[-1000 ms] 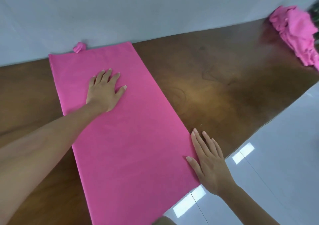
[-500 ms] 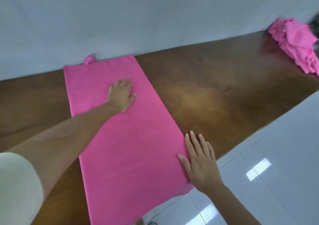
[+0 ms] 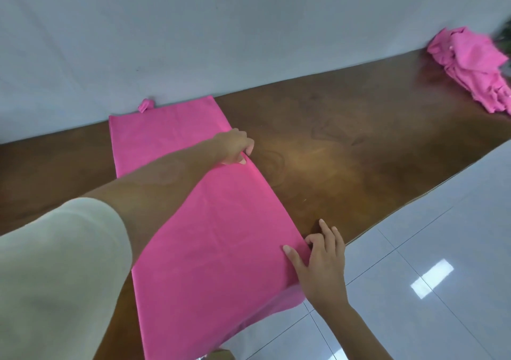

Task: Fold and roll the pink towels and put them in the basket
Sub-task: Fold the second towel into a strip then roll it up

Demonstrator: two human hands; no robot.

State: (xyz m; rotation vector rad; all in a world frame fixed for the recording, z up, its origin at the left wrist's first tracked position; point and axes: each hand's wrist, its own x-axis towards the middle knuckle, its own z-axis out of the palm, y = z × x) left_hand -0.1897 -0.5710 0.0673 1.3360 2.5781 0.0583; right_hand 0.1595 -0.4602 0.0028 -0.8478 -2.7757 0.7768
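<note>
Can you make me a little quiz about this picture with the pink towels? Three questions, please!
1. True or false: the flat pink towel on the brown table is already rolled up.
2. Where do the left hand and the right hand grip that towel? A) its left long edge B) its right long edge C) the end by the wall
3. Fill in: the crumpled pile of pink towels lies at the table's far ____ end.
Key: 1 false; 2 B; 3 right.
</note>
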